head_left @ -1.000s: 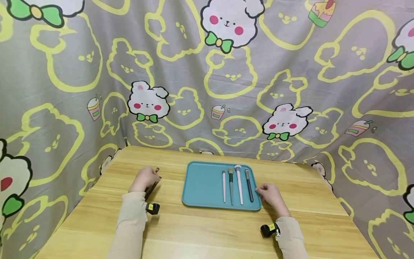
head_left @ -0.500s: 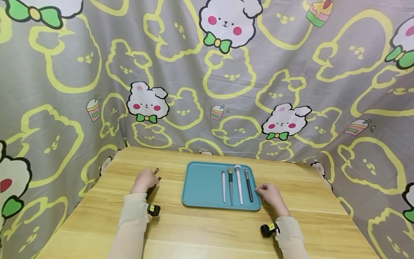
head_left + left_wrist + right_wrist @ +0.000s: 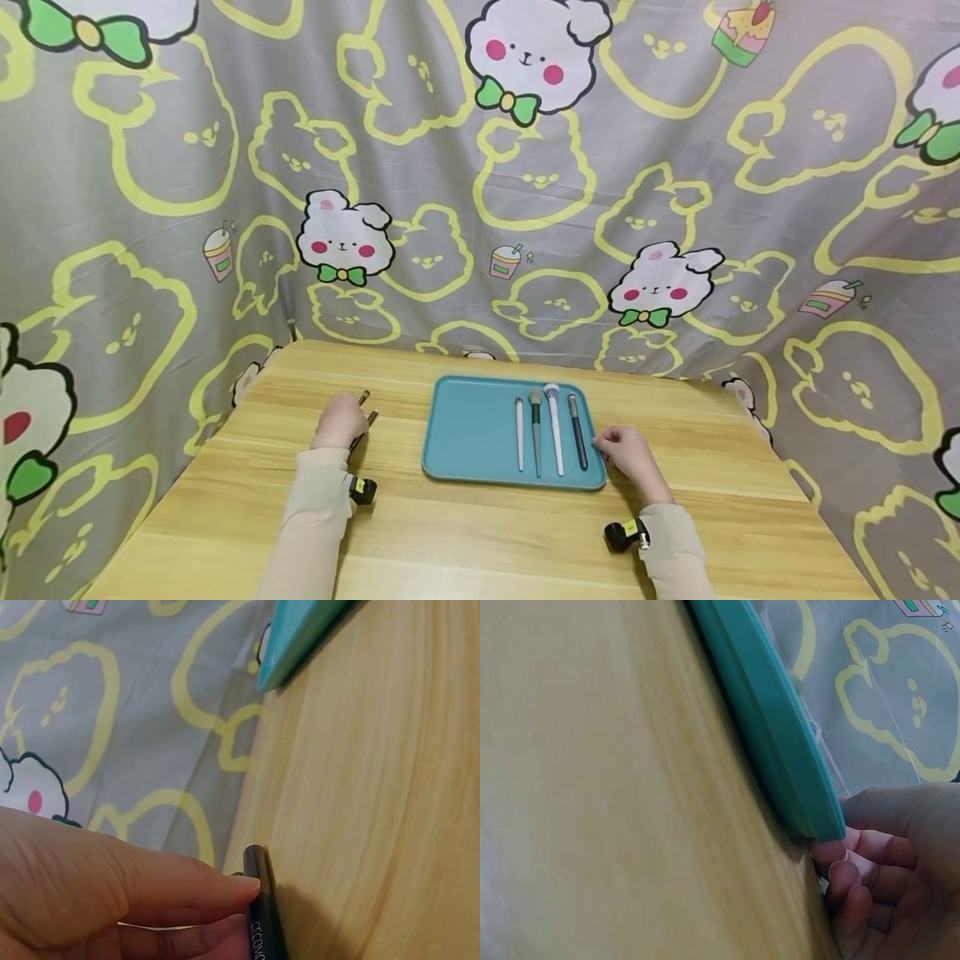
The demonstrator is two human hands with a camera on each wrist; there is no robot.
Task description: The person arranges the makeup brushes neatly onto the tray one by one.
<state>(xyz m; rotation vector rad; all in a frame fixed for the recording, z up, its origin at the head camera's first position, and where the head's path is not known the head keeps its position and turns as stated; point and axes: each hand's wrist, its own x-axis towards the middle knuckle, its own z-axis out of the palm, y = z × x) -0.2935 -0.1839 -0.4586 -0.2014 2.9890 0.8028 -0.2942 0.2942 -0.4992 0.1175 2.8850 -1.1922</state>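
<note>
My left hand (image 3: 340, 421) is left of the teal tray (image 3: 467, 429), pinching dark makeup brushes (image 3: 372, 418) whose two tips show past the fingers in the head view. One dark handle (image 3: 262, 907) with pale lettering stands between thumb and fingers in the left wrist view; the other is mostly hidden. At the tray's right edge, my right hand (image 3: 628, 452) grips the rim, thumb above and curled fingers at the underside. On the tray's right half lie a thin pale brush (image 3: 520, 433), a green-handled brush (image 3: 536, 433), a large white brush (image 3: 555, 429) and a dark-handled brush (image 3: 578, 433).
The tray stands on a wooden table (image 3: 480, 533). A grey curtain (image 3: 435, 167) with cartoon bunnies hangs at the back and both sides. Each wrist wears a small black camera, one on the left (image 3: 363, 490) and one on the right (image 3: 621, 536).
My left hand has shifted slightly to the right with the dark brushes in its grip. The right hand and the tray with its brushes stay put.
</note>
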